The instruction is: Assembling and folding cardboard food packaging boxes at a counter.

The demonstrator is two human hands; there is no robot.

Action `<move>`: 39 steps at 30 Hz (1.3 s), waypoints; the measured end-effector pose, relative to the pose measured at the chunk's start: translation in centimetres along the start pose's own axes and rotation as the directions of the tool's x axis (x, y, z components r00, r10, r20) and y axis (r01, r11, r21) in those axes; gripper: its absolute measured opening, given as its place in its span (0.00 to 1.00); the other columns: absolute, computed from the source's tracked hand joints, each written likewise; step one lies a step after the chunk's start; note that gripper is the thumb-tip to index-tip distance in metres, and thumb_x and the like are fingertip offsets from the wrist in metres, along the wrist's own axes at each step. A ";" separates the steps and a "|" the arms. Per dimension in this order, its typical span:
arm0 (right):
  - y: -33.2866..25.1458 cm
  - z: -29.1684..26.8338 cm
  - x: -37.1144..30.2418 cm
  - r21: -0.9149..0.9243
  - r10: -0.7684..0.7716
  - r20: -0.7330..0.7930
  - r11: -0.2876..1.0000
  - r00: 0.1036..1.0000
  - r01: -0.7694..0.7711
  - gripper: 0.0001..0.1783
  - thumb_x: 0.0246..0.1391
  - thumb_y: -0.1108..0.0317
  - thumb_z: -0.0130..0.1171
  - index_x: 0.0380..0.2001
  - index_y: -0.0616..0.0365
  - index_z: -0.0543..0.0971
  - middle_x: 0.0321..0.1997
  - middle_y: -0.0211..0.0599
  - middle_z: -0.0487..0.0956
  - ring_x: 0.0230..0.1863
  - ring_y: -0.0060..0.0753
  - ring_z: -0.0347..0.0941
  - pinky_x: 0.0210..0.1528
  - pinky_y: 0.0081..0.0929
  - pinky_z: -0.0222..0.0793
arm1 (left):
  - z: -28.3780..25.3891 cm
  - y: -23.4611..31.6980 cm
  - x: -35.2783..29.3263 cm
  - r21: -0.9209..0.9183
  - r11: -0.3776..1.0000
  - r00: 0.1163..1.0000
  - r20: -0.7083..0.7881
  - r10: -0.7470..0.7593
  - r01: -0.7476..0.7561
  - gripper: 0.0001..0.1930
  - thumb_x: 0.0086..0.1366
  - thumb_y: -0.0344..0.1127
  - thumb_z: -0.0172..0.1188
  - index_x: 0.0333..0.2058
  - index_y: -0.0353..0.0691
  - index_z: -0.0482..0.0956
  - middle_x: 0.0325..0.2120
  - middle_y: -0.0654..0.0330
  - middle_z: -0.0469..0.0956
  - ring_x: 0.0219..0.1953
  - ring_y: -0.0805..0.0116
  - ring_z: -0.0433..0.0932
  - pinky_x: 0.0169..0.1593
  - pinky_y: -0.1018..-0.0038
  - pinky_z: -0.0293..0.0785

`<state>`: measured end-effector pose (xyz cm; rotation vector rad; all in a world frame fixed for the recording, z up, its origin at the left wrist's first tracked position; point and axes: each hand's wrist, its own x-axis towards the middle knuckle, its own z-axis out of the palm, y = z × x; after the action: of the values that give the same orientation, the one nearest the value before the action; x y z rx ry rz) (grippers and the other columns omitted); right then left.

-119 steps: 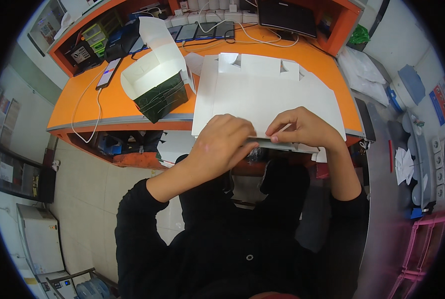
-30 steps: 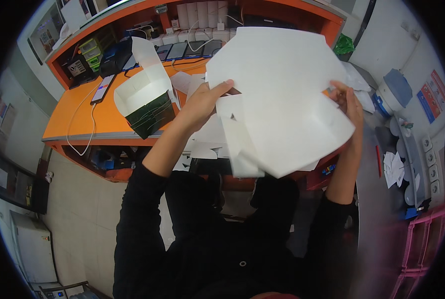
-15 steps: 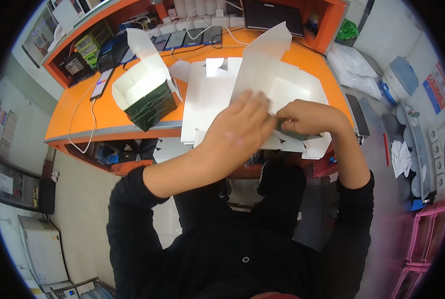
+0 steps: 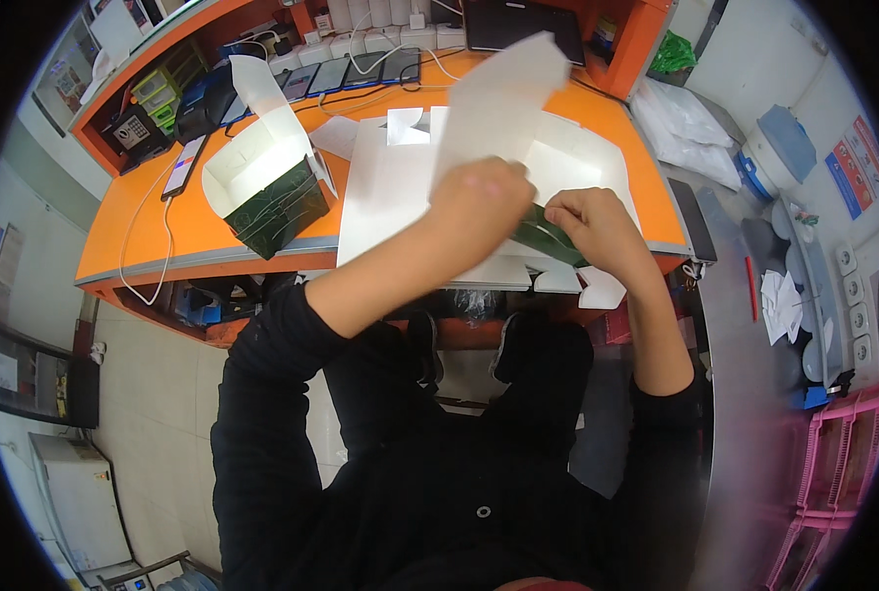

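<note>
A partly folded cardboard box (image 4: 577, 163), white inside and dark green outside, sits at the right of the orange desk, its tall white lid flap standing up and blurred. My left hand (image 4: 479, 202) is curled closed at the box's left front corner, fingertips partly hidden. At the front edge, my right hand (image 4: 597, 225) pinches the green front wall with thumb and bent fingers. Flat white cardboard sheets (image 4: 385, 187) lie under and left of this box. Further left stands a second folded box (image 4: 277, 212), green outside and open at the top.
A phone (image 4: 183, 167) with a white cable lies at the desk's left. Several tablets or phones (image 4: 331, 77) line the back, near a dark laptop or screen (image 4: 523, 30). White plastic bags (image 4: 690, 133) lie beyond the desk's right edge, and pink crates (image 4: 838, 453) stand far right.
My left hand has gone from stretched fingers to a curled grip at the box corner. My right hand has turned more upright at the front wall. The whole view has shifted slightly.
</note>
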<state>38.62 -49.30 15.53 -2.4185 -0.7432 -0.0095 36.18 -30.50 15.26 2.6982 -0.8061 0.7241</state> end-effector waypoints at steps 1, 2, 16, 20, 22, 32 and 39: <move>0.3 0.2 0.1 0.010 -0.031 -0.026 0.999 0.999 0.032 0.09 0.50 0.68 0.55 0.29 0.62 0.81 0.25 0.50 0.79 0.26 0.47 0.74 0.33 0.34 0.68 | 0.3 1.3 -0.2 0.086 0.992 0.995 0.047 0.092 -0.096 0.01 0.49 0.28 0.59 0.22 0.39 0.77 0.25 0.58 0.74 0.33 0.58 0.76 0.36 0.65 0.73; 0.4 0.2 0.0 0.011 -0.028 -0.026 1.000 0.999 0.028 0.09 0.50 0.68 0.55 0.29 0.62 0.81 0.25 0.50 0.79 0.26 0.47 0.74 0.33 0.34 0.68 | 0.3 2.1 -0.3 0.165 0.967 0.979 0.100 0.180 -0.195 0.01 0.49 0.27 0.58 0.22 0.39 0.77 0.26 0.58 0.73 0.33 0.58 0.76 0.36 0.66 0.73; 0.2 -1.0 -1.9 0.142 -0.049 -0.059 0.988 0.997 0.057 0.10 0.50 0.68 0.57 0.32 0.64 0.80 0.28 0.50 0.79 0.30 0.45 0.76 0.36 0.30 0.69 | 1.1 2.4 0.8 0.035 0.989 0.985 -0.089 0.148 -0.145 0.02 0.50 0.26 0.57 0.22 0.39 0.78 0.24 0.58 0.74 0.32 0.58 0.76 0.37 0.66 0.74; 1.1 -1.7 -5.0 -0.012 -0.165 -0.370 0.985 0.914 0.173 0.08 0.47 0.70 0.60 0.30 0.63 0.81 0.32 0.44 0.80 0.34 0.39 0.76 0.43 0.31 0.68 | 0.3 -1.1 0.0 0.023 0.990 0.991 0.010 0.136 -0.136 0.04 0.52 0.30 0.57 0.24 0.38 0.79 0.23 0.54 0.76 0.31 0.56 0.76 0.36 0.65 0.74; 3.2 -2.8 -6.5 0.105 -0.080 -0.360 0.987 0.929 0.126 0.06 0.45 0.74 0.61 0.28 0.62 0.81 0.33 0.39 0.80 0.35 0.33 0.75 0.48 0.33 0.66 | -0.1 -2.2 0.9 -0.029 0.999 0.999 0.024 0.023 -0.022 0.07 0.55 0.34 0.58 0.25 0.38 0.80 0.21 0.52 0.76 0.31 0.55 0.76 0.37 0.63 0.72; -0.3 1.7 -3.8 -0.177 -0.303 -0.607 0.953 0.735 0.247 0.07 0.37 0.77 0.66 0.24 0.62 0.79 0.28 0.34 0.74 0.32 0.35 0.70 0.35 0.31 0.66 | 0.1 -0.4 0.8 -0.051 0.997 0.994 0.089 0.058 -0.054 0.06 0.56 0.34 0.58 0.24 0.40 0.81 0.22 0.53 0.77 0.30 0.55 0.76 0.36 0.63 0.72; -2.2 -2.5 -3.7 -0.254 -0.477 -0.303 0.875 0.825 0.413 0.11 0.38 0.71 0.66 0.29 0.56 0.78 0.37 0.38 0.77 0.39 0.41 0.73 0.38 0.39 0.68 | -3.0 -5.1 0.3 -0.134 0.904 0.911 0.027 0.412 -0.405 0.05 0.51 0.31 0.59 0.29 0.41 0.79 0.29 0.58 0.77 0.40 0.61 0.73 0.45 0.68 0.69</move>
<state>34.78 -51.11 18.08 -2.2472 -1.1535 -0.7173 38.11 -25.44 17.54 2.4677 -1.4100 0.6551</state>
